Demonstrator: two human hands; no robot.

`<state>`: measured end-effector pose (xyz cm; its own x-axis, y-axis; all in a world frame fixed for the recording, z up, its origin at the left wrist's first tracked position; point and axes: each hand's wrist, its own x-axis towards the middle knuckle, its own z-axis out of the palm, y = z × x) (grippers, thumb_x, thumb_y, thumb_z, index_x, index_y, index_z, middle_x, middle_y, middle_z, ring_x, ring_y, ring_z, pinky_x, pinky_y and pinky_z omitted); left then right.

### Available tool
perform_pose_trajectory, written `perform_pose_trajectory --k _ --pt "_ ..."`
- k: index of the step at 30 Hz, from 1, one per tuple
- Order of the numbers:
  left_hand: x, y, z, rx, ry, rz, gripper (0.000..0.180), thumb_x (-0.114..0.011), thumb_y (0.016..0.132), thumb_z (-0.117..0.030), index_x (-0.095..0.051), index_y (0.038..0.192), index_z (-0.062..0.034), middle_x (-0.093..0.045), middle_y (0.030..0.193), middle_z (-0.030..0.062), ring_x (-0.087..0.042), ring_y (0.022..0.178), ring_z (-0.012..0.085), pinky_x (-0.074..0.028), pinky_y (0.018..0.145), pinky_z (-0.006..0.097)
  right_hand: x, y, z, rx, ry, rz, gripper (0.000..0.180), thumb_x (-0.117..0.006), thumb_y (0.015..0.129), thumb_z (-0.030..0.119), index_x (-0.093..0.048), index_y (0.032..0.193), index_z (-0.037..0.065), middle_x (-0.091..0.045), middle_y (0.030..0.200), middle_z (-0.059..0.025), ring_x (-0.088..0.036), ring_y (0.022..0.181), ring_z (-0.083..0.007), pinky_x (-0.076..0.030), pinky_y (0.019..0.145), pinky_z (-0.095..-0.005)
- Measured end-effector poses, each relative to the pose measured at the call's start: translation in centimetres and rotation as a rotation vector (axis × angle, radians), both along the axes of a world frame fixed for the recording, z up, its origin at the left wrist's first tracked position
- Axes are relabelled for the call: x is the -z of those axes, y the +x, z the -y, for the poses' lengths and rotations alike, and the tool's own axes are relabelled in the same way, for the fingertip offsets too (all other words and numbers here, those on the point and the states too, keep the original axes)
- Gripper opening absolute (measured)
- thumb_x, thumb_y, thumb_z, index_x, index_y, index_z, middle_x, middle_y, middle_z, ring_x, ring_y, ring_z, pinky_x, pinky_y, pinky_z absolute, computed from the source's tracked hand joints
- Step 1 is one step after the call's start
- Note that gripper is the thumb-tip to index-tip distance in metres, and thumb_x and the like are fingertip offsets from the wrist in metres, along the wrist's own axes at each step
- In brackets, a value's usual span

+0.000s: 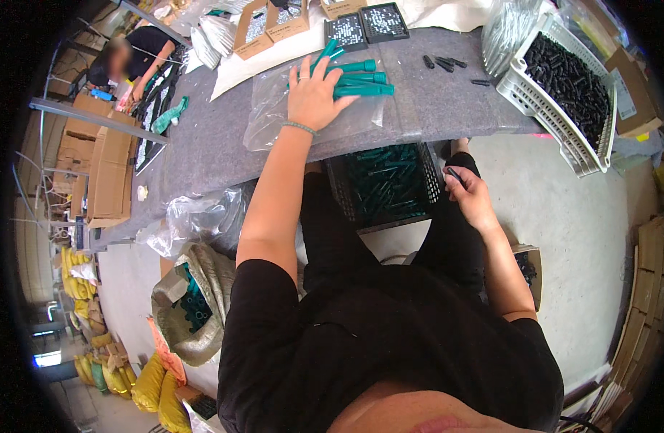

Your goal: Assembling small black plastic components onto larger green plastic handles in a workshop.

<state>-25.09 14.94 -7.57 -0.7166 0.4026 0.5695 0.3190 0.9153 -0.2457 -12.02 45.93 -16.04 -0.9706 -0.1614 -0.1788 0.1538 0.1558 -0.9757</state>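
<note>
My left hand lies with its fingers spread over several green plastic tubes on a clear plastic bag at the table's middle. The tubes lie side by side, their wider ends pointing right. My right hand is held low beside my right knee, below the table edge, closed on a small black cylindrical part. Farther right on the table lie several loose black parts of similar look. Between my knees, a dark crate holds many green tubes.
A white crate full of black parts stands at the right. Cardboard boxes and black trays of small pieces sit at the back. A woven sack with green parts is left of me. Another person works at far left.
</note>
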Motion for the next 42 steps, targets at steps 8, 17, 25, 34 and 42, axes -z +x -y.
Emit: perform_pose_trajectory --k 8,17,25,34,42 --pt "-2.2 5.6 -2.3 0.137 0.074 0.132 0.06 -0.074 0.061 -0.014 -0.055 0.118 -0.0125 -0.058 0.09 0.0071 -0.056 0.088 0.0258 -0.044 0.078 0.039 -4.1 -1.9 2.0 -0.004 -0.211 -0.106 0.029 -0.057 0.091 0.014 -0.051 0.116 0.002 -0.06 0.081 -0.0038 -0.054 0.064 -0.0084 -0.044 0.058 -0.0208" --pt "-0.7 13.2 -7.1 0.283 0.422 0.334 0.033 -0.061 0.082 -0.025 -0.055 0.109 -0.0072 -0.061 0.073 0.0088 -0.06 0.069 0.0283 -0.046 0.064 0.04 -7.9 -1.3 6.5 -0.221 -0.419 -0.193 0.024 -0.053 0.093 0.014 -0.054 0.111 -0.002 -0.06 0.087 -0.0049 -0.054 0.071 -0.009 -0.045 0.069 -0.022" --pt "1.2 15.3 -8.0 0.404 1.412 1.102 0.03 -0.055 0.088 -0.01 -0.045 0.114 -0.0003 -0.053 0.086 0.0048 -0.052 0.076 0.011 -0.045 0.068 0.027 -8.6 -1.3 3.5 0.041 -0.444 -0.07 0.025 -0.064 0.085 0.022 -0.063 0.101 0.002 -0.064 0.082 -0.0019 -0.056 0.066 -0.0067 -0.046 0.06 -0.0207" --pt "0.9 16.0 -8.0 0.336 1.115 0.981 0.027 -0.057 0.089 -0.02 -0.049 0.11 -0.0029 -0.06 0.085 0.0129 -0.06 0.078 0.0264 -0.046 0.072 0.034 -9.3 -0.1 2.5 -0.159 -0.56 0.113 0.023 -0.056 0.091 0.02 -0.06 0.105 0.002 -0.06 0.076 -0.0008 -0.057 0.064 -0.0077 -0.049 0.059 -0.0218" --pt "1.1 16.1 -7.6 0.368 0.837 0.796 0.03 -0.059 0.086 -0.022 -0.052 0.109 -0.0039 -0.06 0.09 0.0166 -0.06 0.08 0.0342 -0.047 0.067 0.038 -9.8 0.9 2.8 -0.352 -0.29 -0.034 0.027 -0.054 0.093 0.015 -0.058 0.113 -0.001 -0.056 0.082 -0.0003 -0.054 0.067 -0.006 -0.049 0.065 -0.0223"
